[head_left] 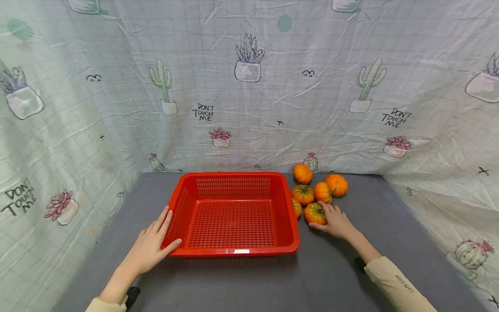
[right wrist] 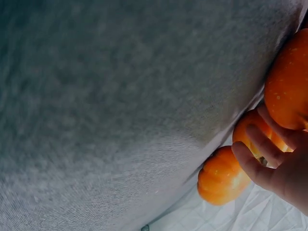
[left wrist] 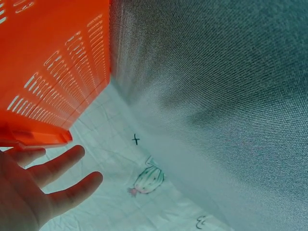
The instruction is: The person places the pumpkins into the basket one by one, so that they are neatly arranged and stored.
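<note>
Squat, ribbed and orange with green streaks, 1 pumpkin sits on the table, right of the red basket, grasped by the right grip; 5 other pumpkins cluster beyond. Only the left wrist view shows the basket's slotted outer left wall. The left grip, fingers relaxed, touches its rim; inside, the perforated floor shows.

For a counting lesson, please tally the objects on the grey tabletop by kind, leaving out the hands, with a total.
Red rectangular plastic basket: 1
Small round ribbed orange or green-orange pumpkins: 6
Total: 7
</note>
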Demonstrator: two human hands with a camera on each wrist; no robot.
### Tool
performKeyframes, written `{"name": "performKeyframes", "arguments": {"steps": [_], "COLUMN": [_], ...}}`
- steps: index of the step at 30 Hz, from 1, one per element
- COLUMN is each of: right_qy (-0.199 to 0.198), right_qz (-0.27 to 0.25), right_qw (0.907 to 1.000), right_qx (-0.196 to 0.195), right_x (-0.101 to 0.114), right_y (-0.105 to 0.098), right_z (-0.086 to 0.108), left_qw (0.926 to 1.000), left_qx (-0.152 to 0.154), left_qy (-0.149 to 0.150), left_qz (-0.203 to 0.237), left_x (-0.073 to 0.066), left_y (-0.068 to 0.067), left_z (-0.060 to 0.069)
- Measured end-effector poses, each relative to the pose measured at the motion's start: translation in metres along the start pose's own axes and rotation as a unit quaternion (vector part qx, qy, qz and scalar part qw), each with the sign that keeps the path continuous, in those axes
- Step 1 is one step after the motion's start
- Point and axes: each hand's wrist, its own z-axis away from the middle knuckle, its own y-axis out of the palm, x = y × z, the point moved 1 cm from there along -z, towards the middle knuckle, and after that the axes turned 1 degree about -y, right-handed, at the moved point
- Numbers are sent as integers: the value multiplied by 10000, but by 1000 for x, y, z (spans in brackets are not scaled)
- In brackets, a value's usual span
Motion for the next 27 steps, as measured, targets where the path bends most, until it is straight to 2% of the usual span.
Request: {"name": "performKeyframes", "arguments": {"steps": [5, 9, 20, 27], "right_qy": [-108, -306, -955, -1064], "right_qz": [30, 91, 503, 404], "right_qw": [9998, 9985, 9888, 9858], "right_qx": [-170, -449, -1028, -1235], "right_x": [1, 3, 10, 16], "right_y": [-1, -3, -11, -17], "right_z": [3, 4, 7, 9], "left_qw": [10000, 10000, 10000, 10000], "left_qx": [42, 52, 26, -39], "left_qy": [1, 9, -8, 18], "left_qz": [7, 11, 76, 79], "left_x": [0, 0, 1, 2], "left_y": [1, 2, 1, 2], "left_z": [-2, -3, -2, 0]}}
